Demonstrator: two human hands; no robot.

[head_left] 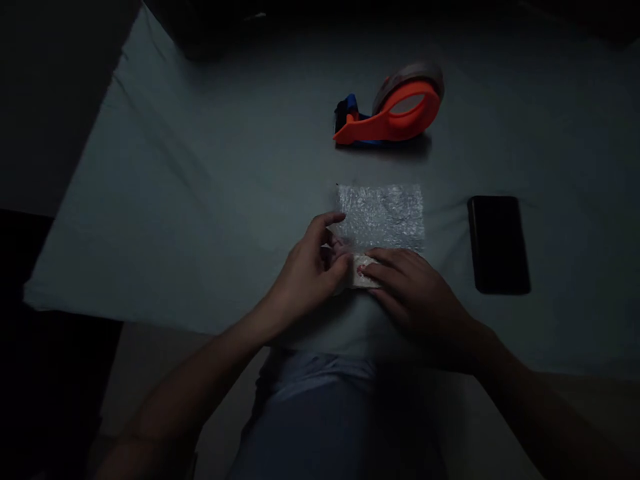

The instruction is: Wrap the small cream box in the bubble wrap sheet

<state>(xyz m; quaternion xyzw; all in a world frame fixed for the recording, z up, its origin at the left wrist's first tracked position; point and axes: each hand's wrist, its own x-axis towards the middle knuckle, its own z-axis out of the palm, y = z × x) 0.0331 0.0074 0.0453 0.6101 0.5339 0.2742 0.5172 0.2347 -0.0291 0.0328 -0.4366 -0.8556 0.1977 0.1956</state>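
Note:
A sheet of bubble wrap (383, 215) lies flat on the pale cloth-covered table (200, 200). At its near edge sits a small pale object (364, 272), partly rolled into the wrap. My left hand (313, 270) curls around the left end of that object, fingers bent and pinching the wrap. My right hand (415, 293) presses down on the object's right side with its fingers together. Most of the small object is hidden under both hands.
An orange and blue tape dispenser (393, 113) with a roll of tape stands beyond the wrap. A black phone (497, 243) lies face down to the right. The table's left edge drops into darkness, and dark shapes line the far edge.

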